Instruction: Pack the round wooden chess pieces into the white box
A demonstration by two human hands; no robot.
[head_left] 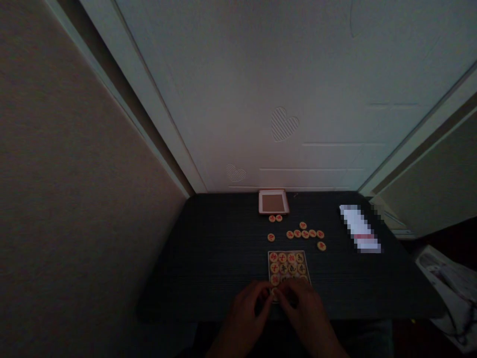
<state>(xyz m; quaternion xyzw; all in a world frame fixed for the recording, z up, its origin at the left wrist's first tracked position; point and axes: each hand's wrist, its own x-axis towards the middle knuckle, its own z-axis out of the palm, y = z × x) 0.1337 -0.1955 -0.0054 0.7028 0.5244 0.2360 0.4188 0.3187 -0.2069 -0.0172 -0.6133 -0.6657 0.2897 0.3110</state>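
A shallow square box (269,271) near the front of the table holds rows of round Chinese chess pieces (291,268), marked with red or black characters. At its front left corner, my left hand (248,306) and my right hand (303,301) meet with fingertips closed around one pale Chinese chess piece (275,292). The left fingers are on its left side, the right ones on its right. My right hand covers the box's front right part, so the pieces there are partly hidden. Whether the held piece rests in the box or is lifted, I cannot tell.
Beyond the box lie several loose pieces (305,234), most in a row. A box lid or tray (274,213) stands at the table's back edge, against a white door (238,99). A blurred pale object (359,228) lies on the right of the dark table (208,263).
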